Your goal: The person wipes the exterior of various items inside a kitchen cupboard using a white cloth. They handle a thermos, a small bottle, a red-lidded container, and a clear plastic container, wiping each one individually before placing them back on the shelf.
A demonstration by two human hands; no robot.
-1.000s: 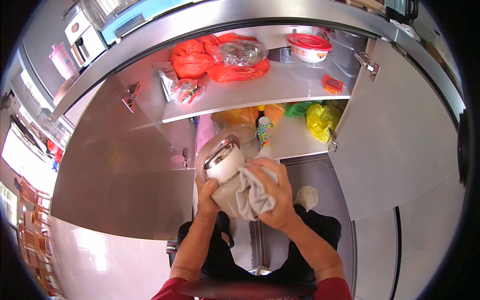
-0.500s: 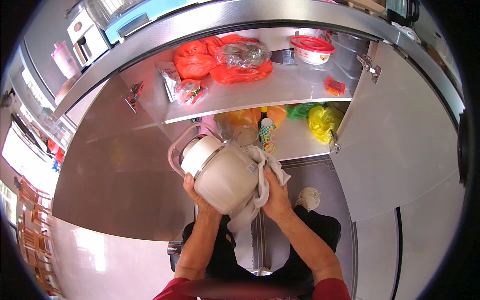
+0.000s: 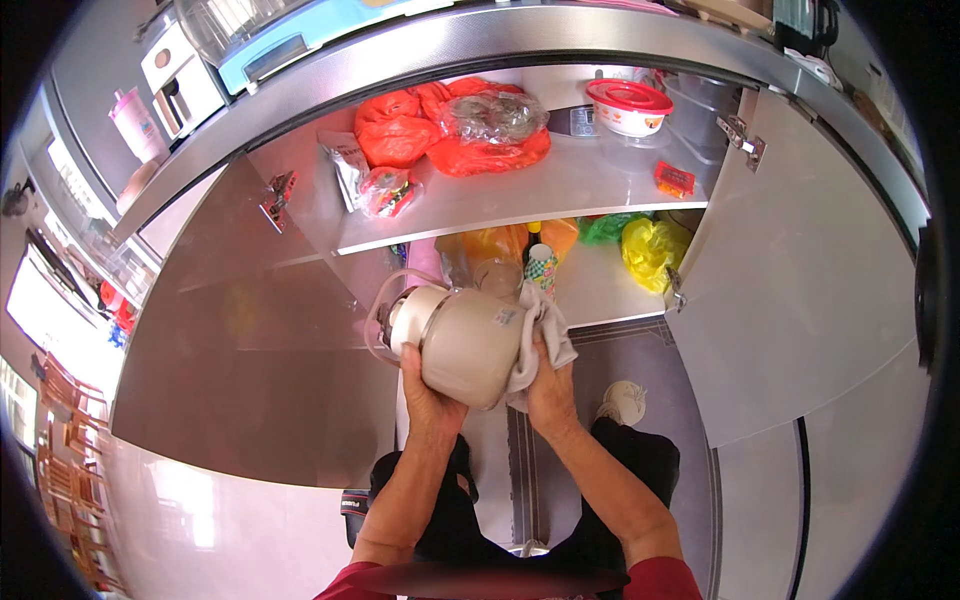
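Observation:
A cream, rounded insulated jug [image 3: 472, 345] with a pinkish carry handle [image 3: 374, 318] lies tilted nearly on its side between my hands, its top toward the left. My left hand [image 3: 430, 398] is closed around its lower left side, near the collar. At the base on the right, my right hand [image 3: 550, 395] grips a bunched pale grey cloth [image 3: 545, 340] pressed against the jug. The fingers behind the jug are partly hidden. Just beyond it, on the lower shelf, stand a patterned paper-cup-like container [image 3: 541, 268] and a clear glass [image 3: 498, 278].
An open cabinet has a white upper shelf [image 3: 480, 210] holding red plastic bags [image 3: 490, 150] and a red-lidded tub [image 3: 630, 105]. A yellow bag [image 3: 652, 252] sits below. Open doors flank me: the left door [image 3: 240, 370] and the right door [image 3: 800, 270]. A metal counter edge [image 3: 480, 42] runs above.
The jug has turned closer to horizontal, its base rising on the right. The cloth's hanging end has been drawn up around the base. Both hands keep their hold.

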